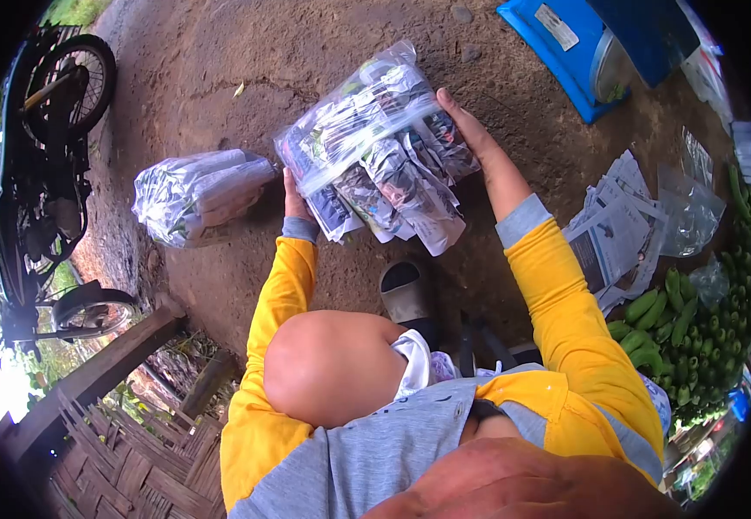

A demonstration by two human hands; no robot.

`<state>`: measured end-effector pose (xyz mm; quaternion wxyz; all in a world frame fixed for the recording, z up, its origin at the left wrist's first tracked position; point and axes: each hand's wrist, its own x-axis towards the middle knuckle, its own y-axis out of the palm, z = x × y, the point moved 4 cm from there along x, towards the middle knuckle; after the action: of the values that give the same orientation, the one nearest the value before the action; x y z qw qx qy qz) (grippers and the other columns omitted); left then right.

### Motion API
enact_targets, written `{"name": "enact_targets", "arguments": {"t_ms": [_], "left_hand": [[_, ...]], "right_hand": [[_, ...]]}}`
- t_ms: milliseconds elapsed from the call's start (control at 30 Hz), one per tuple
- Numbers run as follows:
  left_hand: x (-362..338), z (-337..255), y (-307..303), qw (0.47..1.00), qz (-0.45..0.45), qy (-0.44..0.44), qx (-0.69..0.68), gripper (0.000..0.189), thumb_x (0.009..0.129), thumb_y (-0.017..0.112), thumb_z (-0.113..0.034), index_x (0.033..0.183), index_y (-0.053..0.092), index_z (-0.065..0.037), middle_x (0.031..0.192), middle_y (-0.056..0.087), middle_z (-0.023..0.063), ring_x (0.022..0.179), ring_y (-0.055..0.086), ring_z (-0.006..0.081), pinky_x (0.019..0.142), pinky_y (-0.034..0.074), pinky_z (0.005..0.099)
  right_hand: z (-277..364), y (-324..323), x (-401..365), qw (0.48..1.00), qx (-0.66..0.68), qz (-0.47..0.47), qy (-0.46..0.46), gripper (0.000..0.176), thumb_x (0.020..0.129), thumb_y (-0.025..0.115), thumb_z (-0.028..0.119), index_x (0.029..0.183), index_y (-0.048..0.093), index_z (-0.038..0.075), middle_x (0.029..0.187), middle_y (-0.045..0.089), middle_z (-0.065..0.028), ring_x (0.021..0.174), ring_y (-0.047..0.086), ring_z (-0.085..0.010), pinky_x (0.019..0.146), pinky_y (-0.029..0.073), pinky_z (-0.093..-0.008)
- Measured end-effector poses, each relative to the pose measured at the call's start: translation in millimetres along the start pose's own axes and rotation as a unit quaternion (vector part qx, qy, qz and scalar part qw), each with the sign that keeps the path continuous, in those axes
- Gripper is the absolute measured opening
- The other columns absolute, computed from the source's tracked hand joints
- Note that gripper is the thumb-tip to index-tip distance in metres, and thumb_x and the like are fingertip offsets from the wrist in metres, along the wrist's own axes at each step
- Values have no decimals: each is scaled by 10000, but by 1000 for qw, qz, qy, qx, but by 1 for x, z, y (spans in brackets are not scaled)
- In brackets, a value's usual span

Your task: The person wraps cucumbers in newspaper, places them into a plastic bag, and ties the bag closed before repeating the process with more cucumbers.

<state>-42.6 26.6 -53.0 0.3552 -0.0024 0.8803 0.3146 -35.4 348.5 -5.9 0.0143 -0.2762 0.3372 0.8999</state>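
Observation:
A clear plastic bag (367,143) packed with newspaper-wrapped bundles is held up over the dirt ground between my hands. My left hand (295,201) grips its lower left side, and my right hand (466,125) grips its right side. Several paper-wrapped ends stick out of the bag toward me. What is inside the paper is mostly hidden, though bits of green show through the plastic. Just left of my left hand, a second plastic bag (202,195) of paper-wrapped bundles lies on the ground.
Loose newspaper sheets (617,229) and clear plastic bags (691,208) lie at the right. Green bananas (695,342) are piled below them. A blue plastic item (557,52) stands at the upper right. A motorcycle (47,190) is at the left, beyond a wooden beam (99,376).

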Motion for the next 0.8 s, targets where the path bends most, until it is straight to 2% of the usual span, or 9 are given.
{"name": "enact_targets", "arguments": {"t_ms": [133,233,300,400,433,533,700,733,800], "left_hand": [[-14,2,4,998,31,-46,6,720,846,500,-611,1300,441,-55,1219,563,134,1073,572,273,947,459,425],[-34,-10,27,998,29,-39,39,756,841,497,-621,1334,402,-56,1271,522,138,1117,542,278,977,430,428],[-37,-20,30,996,74,-16,54,749,857,454,-628,1346,391,-64,1270,521,140,1098,550,282,958,445,419],[-26,-20,21,991,115,32,64,739,869,429,-624,1355,381,-70,1262,527,133,1080,558,284,953,448,413],[-28,-18,25,991,116,35,61,736,870,429,-621,1354,382,-69,1260,528,134,1078,559,284,950,450,413],[-33,3,37,995,98,17,28,727,874,429,-613,1350,384,-65,1254,532,135,1069,564,283,942,455,411],[-45,33,37,997,83,-5,5,713,880,428,-599,1343,388,-58,1244,538,138,1055,572,281,930,464,409],[-49,36,34,997,78,-12,1,710,881,428,-597,1342,389,-57,1242,539,138,1053,573,281,927,466,408],[-51,40,34,997,75,-21,-5,705,884,428,-591,1339,390,-54,1238,541,139,1047,576,280,922,469,407]], "right_hand": [[7,3,-19,999,-35,5,-20,569,897,529,484,1202,521,3,1044,604,-58,905,578,-111,820,460,-249],[18,11,-43,1000,-6,-19,-12,560,888,549,472,1193,530,3,1041,606,-61,898,573,-106,812,459,-245],[28,15,-60,997,-39,-59,-19,553,882,558,461,1175,539,-7,1034,613,-74,913,572,-108,810,460,-250],[42,22,-63,994,-45,-21,-99,533,884,559,450,1148,554,-13,994,624,-67,863,586,-107,774,469,-246],[45,24,-69,997,-48,-15,-59,527,880,566,452,1128,566,-13,931,633,-45,774,590,-104,724,473,-237],[51,30,-74,996,-21,-4,-89,522,878,568,456,1121,571,-6,896,636,-35,720,588,-100,697,477,-231],[36,-7,-68,992,-67,-21,-101,507,900,538,443,1135,568,-5,974,636,-59,846,604,-108,770,479,-241],[28,-17,-67,998,-23,-1,-61,509,902,538,441,1147,562,-5,992,629,-63,858,600,-108,792,475,-247],[23,-28,-63,997,-28,-30,-62,514,897,544,446,1150,562,-1,1041,614,-63,893,593,-101,809,469,-249]]}}
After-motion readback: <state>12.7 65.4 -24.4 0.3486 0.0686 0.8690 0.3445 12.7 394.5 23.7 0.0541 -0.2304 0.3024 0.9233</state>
